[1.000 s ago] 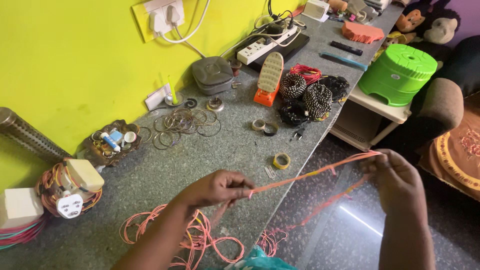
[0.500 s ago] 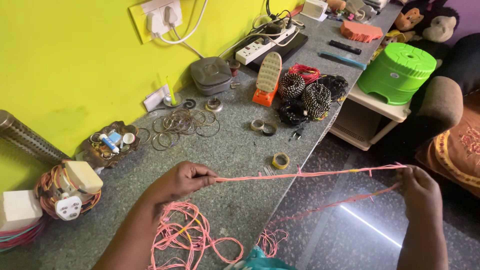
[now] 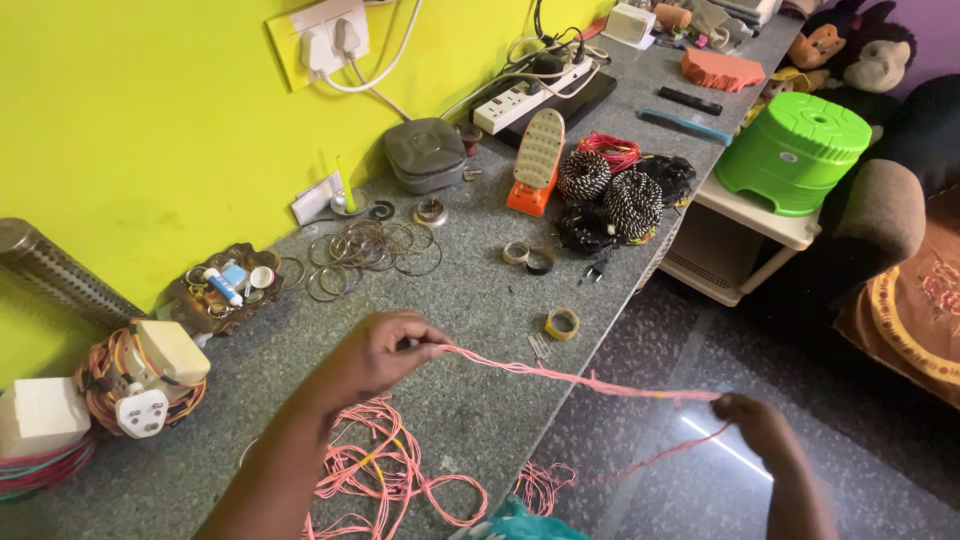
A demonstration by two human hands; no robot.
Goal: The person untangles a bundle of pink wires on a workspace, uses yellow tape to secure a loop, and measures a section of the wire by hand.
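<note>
Here the left hand [image 3: 385, 352] pinches one end of a thin pink string of wires [image 3: 580, 379] between thumb and fingers, above the grey speckled stone worktop [image 3: 470, 300]. The right hand [image 3: 755, 420] is closed on the other end, out past the worktop edge and over the dark shiny floor [image 3: 700, 480]. The two hands are well apart, and the pink string hangs in the air between them.

The string could slip out of a pinch if it gets pulled too hard, since both grips are only fingertip grips. It could also catch on the messy pile of loose pink wire loops [image 3: 380, 480] lying on the worktop just under the left arm, and that would make a knot. A loose tail drops from the right hand toward the floor and could snag too.

The string's long line runs from the left hand down to the right hand, sloping a little lower on the right side. It sags slightly in the middle, so it is not pulled fully tight.
</note>
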